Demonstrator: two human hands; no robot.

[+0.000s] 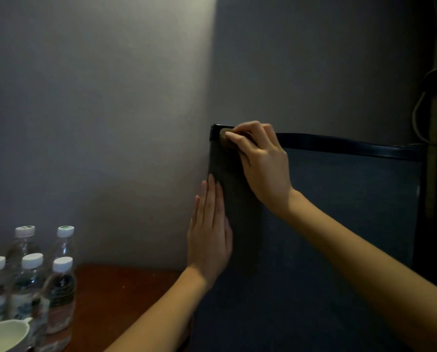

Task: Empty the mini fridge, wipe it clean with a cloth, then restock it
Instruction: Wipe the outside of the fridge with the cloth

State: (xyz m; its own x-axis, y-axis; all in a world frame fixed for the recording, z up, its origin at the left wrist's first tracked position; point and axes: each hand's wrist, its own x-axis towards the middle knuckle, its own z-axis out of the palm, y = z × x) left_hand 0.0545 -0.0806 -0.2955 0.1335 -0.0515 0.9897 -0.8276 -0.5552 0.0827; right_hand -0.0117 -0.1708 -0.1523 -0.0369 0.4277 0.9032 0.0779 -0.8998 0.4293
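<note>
The mini fridge (339, 212) fills the right half of the view, a dark, matte box standing in a dim corner with a glossy black trim (339, 144) running along its top edge. Its near left corner faces the camera, and a narrower, greyer face (234, 212) runs down from that corner. Whether the door is open cannot be told from here.

The right hand (260, 158) is at the top left corner of the fridge. Its fingers are curled and pinch a small, brownish wad of cloth (223, 142), pressing it against the trim right at the corner. Most of the cloth is hidden under the fingers.

The left hand (209, 235) lies lower down, flat against the fridge's left edge, with the fingers straight, close together and pointing up. It holds nothing.

To the left of the fridge, lower in the view, is a reddish-brown wooden counter (126, 295). Five clear water bottles (59, 288) with white caps stand upright on it in a tight cluster at the far left, well apart from the fridge. Just in front of them, at the bottom left corner, part of a white cup (4, 336) shows.

A plain grey wall (98, 110) rises behind the counter and the fridge, lit in a pale band near the top. At the far right, dark cables (420, 110) hang in loops above the fridge's back corner.
</note>
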